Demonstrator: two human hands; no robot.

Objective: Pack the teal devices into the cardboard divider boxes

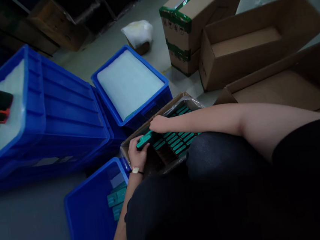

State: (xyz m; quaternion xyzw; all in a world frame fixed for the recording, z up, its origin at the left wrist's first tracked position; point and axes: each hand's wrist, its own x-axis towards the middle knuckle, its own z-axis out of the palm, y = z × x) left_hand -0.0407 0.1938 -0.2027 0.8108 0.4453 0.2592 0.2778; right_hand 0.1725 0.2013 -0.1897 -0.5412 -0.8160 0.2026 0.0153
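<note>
- As your left hand [136, 154] pinches a teal bar [144, 139], your right hand [159, 124] touches its far end, together above the left corner of the cardboard carton [136, 129]
- Rows of bars remain in the carton
- A few lie in the blue crate [97, 174] beside it

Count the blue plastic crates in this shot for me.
3 blue crates: one far left, one at centre under a white sheet, and one at bottom holding teal pieces. More may be hidden beneath.
</note>
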